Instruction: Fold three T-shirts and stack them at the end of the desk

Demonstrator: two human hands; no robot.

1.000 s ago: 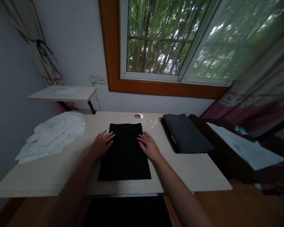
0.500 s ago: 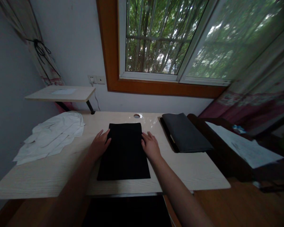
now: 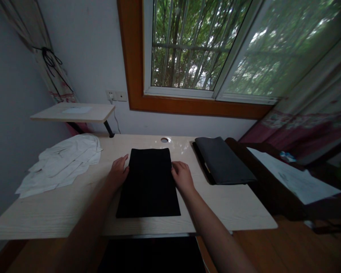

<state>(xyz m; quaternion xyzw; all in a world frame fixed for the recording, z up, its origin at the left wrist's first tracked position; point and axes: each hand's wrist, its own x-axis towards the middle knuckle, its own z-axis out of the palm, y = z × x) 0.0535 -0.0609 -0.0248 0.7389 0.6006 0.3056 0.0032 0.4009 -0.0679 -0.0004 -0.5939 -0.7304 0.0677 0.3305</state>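
A flat black rectangle (image 3: pixel 149 184), perhaps a folded cloth bag, lies squarely in front of me on the pale wooden desk (image 3: pixel 59 212). Along its left edge rests my left hand (image 3: pixel 118 172), fingers stretched forward and the thumb close to the edge. My right hand (image 3: pixel 183 175) lies at the opposite edge, its fingers slightly bent and pointing inward, with the fingertips at the black material. Neither hand has visibly lifted or wrapped round it. To the right sits a dark grey folded fabric item (image 3: pixel 223 161) with a black layer underneath.
Crumpled white cloth (image 3: pixel 62 161) covers the desk's left part, below a small raised shelf (image 3: pixel 74 113) on black legs. Behind the desk are a cable hole (image 3: pixel 164 140) and a window (image 3: pixel 199 45). A dark side surface holding a white sheet (image 3: pixel 292 176) adjoins on the right.
My left hand has drawn slightly left, off the edge of the black rectangle. My right hand has shifted a little toward me along the right edge. The black rectangle stays nearly in place.
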